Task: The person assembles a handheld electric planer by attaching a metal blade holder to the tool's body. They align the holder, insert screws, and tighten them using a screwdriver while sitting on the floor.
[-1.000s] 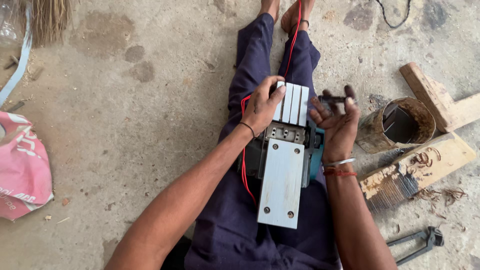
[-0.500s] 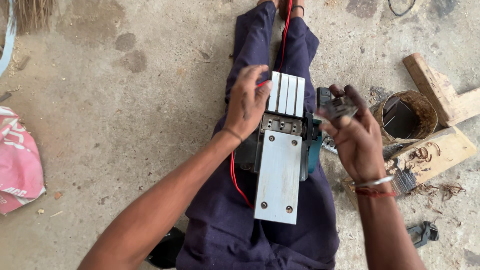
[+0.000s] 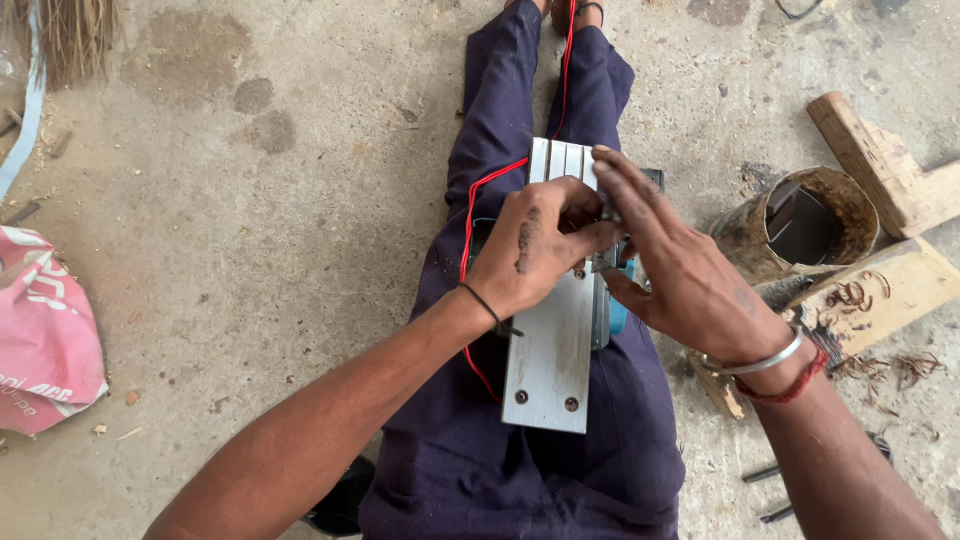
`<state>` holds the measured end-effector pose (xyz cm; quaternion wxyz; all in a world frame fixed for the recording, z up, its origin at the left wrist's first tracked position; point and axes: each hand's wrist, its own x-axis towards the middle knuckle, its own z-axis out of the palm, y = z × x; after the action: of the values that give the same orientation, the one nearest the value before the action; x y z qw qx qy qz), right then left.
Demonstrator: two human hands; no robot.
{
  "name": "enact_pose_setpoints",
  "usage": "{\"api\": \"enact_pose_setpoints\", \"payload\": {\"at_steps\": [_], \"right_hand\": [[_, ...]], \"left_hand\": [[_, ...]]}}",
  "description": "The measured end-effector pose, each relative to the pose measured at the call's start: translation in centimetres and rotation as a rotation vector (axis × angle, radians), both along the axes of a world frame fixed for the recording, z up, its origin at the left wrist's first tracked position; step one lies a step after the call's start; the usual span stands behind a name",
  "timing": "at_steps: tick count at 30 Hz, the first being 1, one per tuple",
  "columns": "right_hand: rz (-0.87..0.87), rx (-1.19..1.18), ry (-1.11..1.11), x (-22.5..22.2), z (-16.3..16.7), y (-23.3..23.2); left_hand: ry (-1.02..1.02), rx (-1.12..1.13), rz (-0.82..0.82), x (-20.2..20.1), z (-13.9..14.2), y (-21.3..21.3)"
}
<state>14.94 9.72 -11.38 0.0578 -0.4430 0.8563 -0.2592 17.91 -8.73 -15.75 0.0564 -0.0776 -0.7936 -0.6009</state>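
1. The metal planer [image 3: 548,350] lies base-up on the person's lap.
2. Left hand [image 3: 535,245] curls over its middle, gripping there; right hand [image 3: 665,255] pinches a small part beside it.
3. Red wire [image 3: 468,215] loops along the left.
4. A rusty can [image 3: 800,225] and wooden blocks [image 3: 880,160] crowd the right side.

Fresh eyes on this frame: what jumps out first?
Both hands meet mid-frame on a flat silver metal-plated power tool lying across the lap: left hand over its middle, right hand at its right side. A thin red wire loops along the left thigh. A rusty cylindrical can stands on the floor at right.
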Motion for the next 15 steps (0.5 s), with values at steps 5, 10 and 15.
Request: {"api": "enact_pose_setpoints", "payload": {"at_steps": [5, 10, 15], "right_hand": [[-0.055, -0.226, -0.125, 0.7, -0.1, 0.8], [-0.444, -0.496, -0.646, 1.3, -1.3, 0.6], [-0.4, -0.689, -0.869, 0.7, -3.1, 0.2]], "left_hand": [[-0.221, 0.222, 0.033, 0.9, -0.8, -0.8], [-0.372, 0.711, 0.007, 1.8, -1.2, -1.1], [-0.296, 0.597, -0.032, 2.1, -1.6, -1.6]]}}
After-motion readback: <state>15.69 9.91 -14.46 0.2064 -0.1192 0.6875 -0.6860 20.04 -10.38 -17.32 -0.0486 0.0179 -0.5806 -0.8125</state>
